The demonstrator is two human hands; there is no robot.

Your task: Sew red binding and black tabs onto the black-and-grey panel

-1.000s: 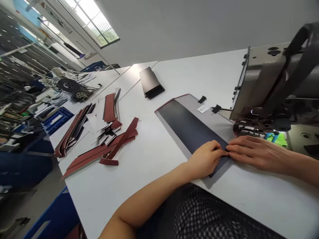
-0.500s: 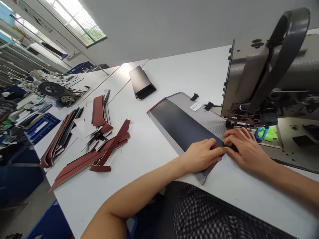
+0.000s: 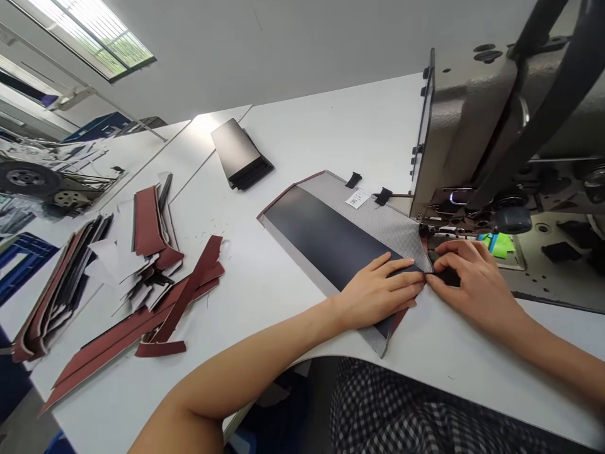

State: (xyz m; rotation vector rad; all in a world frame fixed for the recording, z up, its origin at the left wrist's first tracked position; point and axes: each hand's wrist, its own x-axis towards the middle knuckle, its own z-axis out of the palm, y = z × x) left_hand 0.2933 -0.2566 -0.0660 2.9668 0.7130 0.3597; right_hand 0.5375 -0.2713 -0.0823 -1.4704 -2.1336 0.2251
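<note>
A grey mesh fabric panel (image 3: 373, 214) with a dark smooth strip (image 3: 326, 236) on it and dark red edging lies on the table, its right edge at the sewing machine (image 3: 463, 139). My left hand (image 3: 382, 287) lies flat on the strip, fingers stretched toward the panel's right edge. Beside it, my right hand (image 3: 472, 277) pinches that edge between thumb and fingers, just in front of the machine's presser foot. A white label (image 3: 357, 198) and two black tabs (image 3: 383, 196) show along the panel's far side.
Stacked dark panels (image 3: 241, 154) lie at the back of the white table (image 3: 265, 315). Dark red strips (image 3: 137, 334) and trimmed scraps are heaped on the left. A bright green item (image 3: 501, 244) sits by the machine bed. Farther left stands another machine with a black wheel (image 3: 28, 180).
My left hand has gone from bent fingers at the edge to lying flat on the strip. My right hand still pinches the edge. The view has shifted, so the table's things appear farther left.
</note>
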